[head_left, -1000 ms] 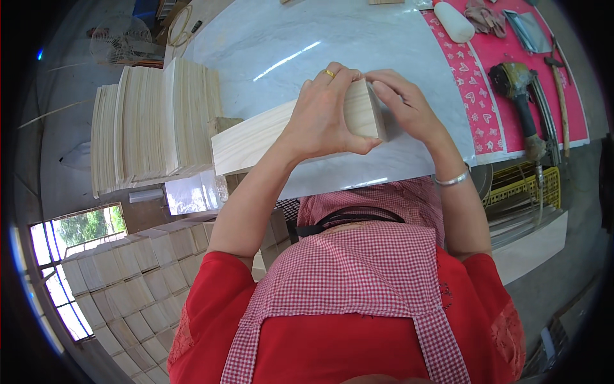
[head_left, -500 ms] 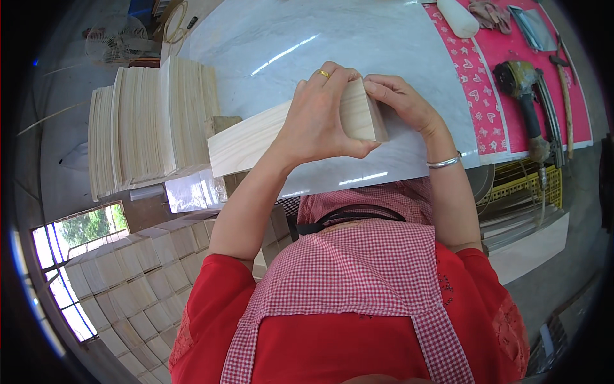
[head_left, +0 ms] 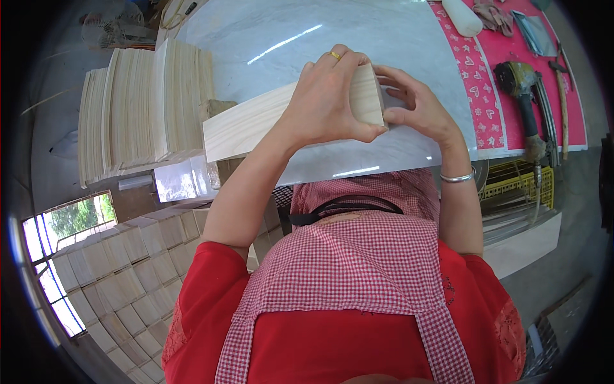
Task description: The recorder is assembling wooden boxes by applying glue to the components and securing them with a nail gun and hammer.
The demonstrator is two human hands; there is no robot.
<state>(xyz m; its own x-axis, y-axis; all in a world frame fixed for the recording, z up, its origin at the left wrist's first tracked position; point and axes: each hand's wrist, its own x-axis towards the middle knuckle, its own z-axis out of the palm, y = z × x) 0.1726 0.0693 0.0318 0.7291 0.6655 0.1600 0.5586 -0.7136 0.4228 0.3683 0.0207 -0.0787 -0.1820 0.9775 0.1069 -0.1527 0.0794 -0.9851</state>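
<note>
A long pale wooden piece point(head_left: 249, 121) lies slanted over the near part of the table, its right end toward my right hand. My left hand point(head_left: 326, 102) is closed across it near that end, thumb along the near edge and fingers over the far edge; a gold ring shows. Against the end face, my right hand point(head_left: 419, 105) has its index fingertip at the far corner and its thumb by the near corner, other fingers curled between. Its palm stands off the wood. Beneath the piece's left end sits a small rough wooden block point(head_left: 216, 109).
Stacked thin wooden boards point(head_left: 141, 109) stand left of the table point(head_left: 281, 32). At right, a nail gun point(head_left: 527, 105) and hammer point(head_left: 560, 109) lie on a pink cloth point(head_left: 492, 57). Many wooden blocks point(head_left: 128, 281) are piled at lower left. A yellow crate point(head_left: 511, 182) sits below right.
My right hand has shifted from the far corner of the end toward its middle, thumb now lower by the near corner. My left hand keeps its grip; the view has shifted slightly.
</note>
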